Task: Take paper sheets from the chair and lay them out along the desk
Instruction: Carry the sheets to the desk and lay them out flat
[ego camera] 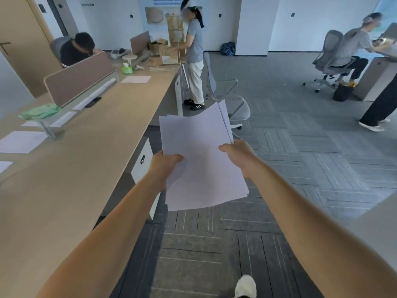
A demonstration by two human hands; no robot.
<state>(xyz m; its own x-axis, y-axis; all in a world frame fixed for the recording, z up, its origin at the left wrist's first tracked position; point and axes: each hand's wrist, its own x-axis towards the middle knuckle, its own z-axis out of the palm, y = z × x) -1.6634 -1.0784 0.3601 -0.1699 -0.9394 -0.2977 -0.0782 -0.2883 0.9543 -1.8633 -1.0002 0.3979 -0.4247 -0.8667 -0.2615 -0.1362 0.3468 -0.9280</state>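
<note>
Both hands, left hand [164,166] and right hand [238,157], pinch a light, floppy stack of paper sheets [199,155] by its side edges beside the desk [90,147]

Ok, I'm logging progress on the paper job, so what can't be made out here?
- Sheet count in the held stack: head view, sheets overlap.
- Fingers of left hand and right hand: head view, under the stack.
- Nearest sheet on the desk: head view, cut by the left edge.

Both forearms are bare from the fingers [177,157] back to where they leave view. Well below the fingers shows one white shoe [245,286] with a rounded toe.
</note>
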